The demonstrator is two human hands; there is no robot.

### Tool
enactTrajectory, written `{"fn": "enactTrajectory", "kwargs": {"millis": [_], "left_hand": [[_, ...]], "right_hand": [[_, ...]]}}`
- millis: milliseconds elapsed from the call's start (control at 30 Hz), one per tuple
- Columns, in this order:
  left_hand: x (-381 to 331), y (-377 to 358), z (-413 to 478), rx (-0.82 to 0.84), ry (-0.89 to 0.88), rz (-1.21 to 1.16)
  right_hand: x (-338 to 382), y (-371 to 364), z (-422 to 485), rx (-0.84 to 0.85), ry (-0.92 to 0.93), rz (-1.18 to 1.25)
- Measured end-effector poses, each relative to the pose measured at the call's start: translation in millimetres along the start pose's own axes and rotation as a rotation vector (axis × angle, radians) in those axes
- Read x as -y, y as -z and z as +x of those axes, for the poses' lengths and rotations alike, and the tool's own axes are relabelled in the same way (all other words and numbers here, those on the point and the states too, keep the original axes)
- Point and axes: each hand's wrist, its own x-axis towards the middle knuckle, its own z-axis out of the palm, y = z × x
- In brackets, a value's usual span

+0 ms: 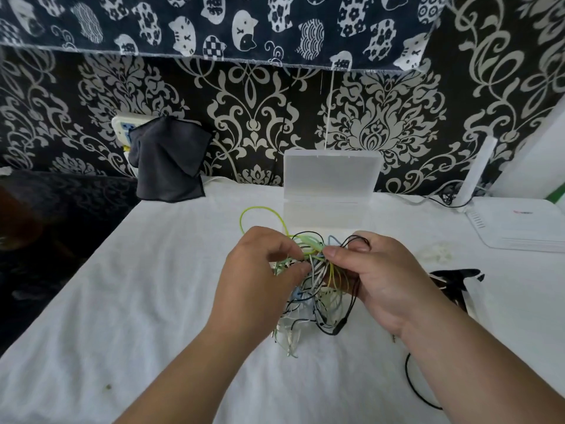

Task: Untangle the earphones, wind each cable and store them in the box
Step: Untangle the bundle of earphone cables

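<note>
From the head camera we see our left hand [260, 270] and right hand [379, 280] close together over the white-covered table [153, 286]. Each pinches strands of the tangle of earphone cables [318, 292] between thumb and fingertips. The knot of green, black, white and blue wires hangs between the hands, and its lower ends reach the cloth. A green loop [260, 211] arcs out above the left hand. Just behind the tangle stands the clear plastic box [330, 179], open, its lid upright against the patterned wall. A black cable [415, 384] curves beside our right forearm, and a white router [519, 224] sits far right.
</note>
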Motion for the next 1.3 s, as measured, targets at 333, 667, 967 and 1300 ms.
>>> {"fn": "enactTrajectory", "kwargs": {"millis": [333,667,967,1300], "left_hand": [[4,-5,-1,0.059,-0.021,0.063],[7,6,6,0.26,0.27,-0.303],[11,12,8,0.126,0.265,-0.118],[11,-5,0,0.033,0.061,0.039]], "right_hand": [[-1,-6,-7,0.012,0.094,-0.316],[-3,0,-2,-0.108,0.219,-0.53],[-1,6,2,0.045,0.067,-0.166],[-4,3,5,0.021,0.018,-0.021]]}}
